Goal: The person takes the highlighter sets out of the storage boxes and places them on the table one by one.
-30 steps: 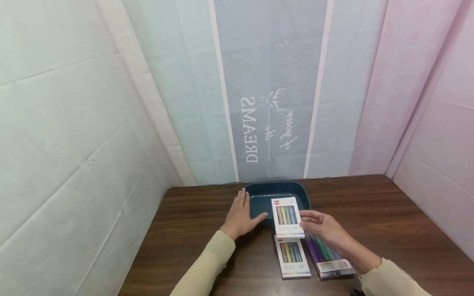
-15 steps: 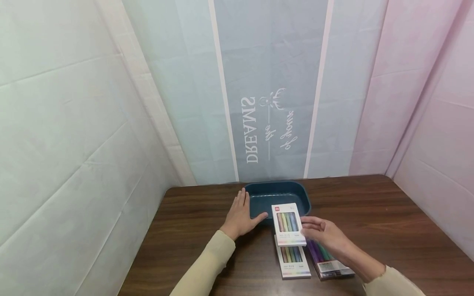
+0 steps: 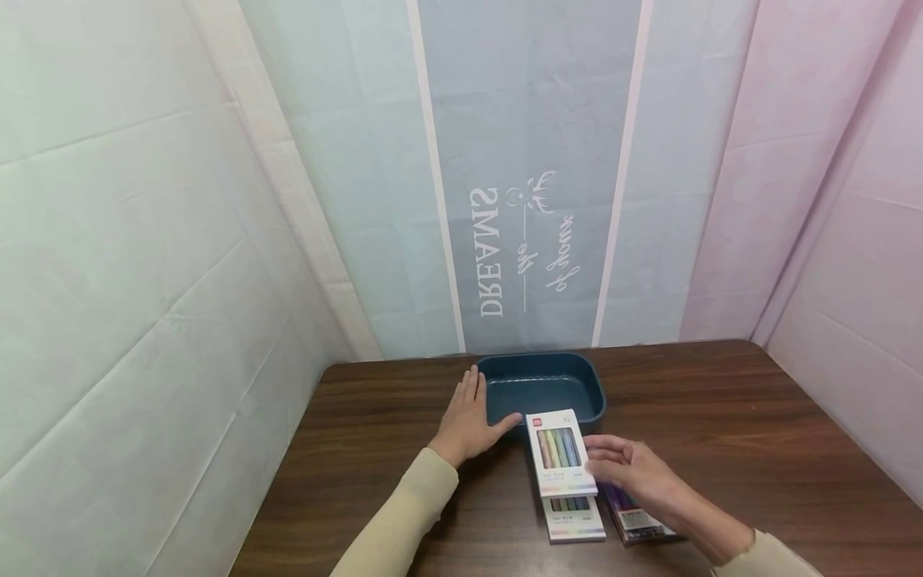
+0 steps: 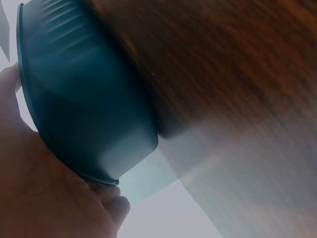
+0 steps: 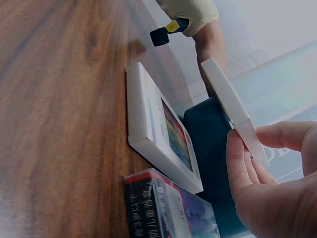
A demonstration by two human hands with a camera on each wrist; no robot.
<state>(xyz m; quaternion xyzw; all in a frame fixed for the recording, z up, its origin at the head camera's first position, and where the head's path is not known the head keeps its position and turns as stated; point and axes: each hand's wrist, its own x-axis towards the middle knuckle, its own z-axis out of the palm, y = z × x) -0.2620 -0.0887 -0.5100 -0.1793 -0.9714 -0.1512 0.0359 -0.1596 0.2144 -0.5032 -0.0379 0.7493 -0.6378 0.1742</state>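
My left hand (image 3: 467, 421) lies over the left rim of a dark teal plastic bin (image 3: 541, 365), fingers straight and thumb spread along the near rim. In the left wrist view the bin's outer wall (image 4: 89, 94) faces me. My right hand (image 3: 642, 474) pinches the right edge of a white windowed box of coloured pen-like sticks (image 3: 561, 450). This box is raised and tilted, as the right wrist view shows, with thumb on one face and fingers on the other. Below it a matching white box (image 5: 148, 106) lies flat on the table, partly covered in the head view.
A clear plastic pack of purple and green pens (image 3: 634, 521) lies right of the lower box, partly behind my right hand. The brown wooden table (image 3: 389, 417) meets a printed cloth backdrop (image 3: 534, 120) behind the bin. Cloth walls stand at both sides.
My right hand has drawn the pinched box back toward me, away from the bin and farther over the lower box. The left hand and the bin have not moved.
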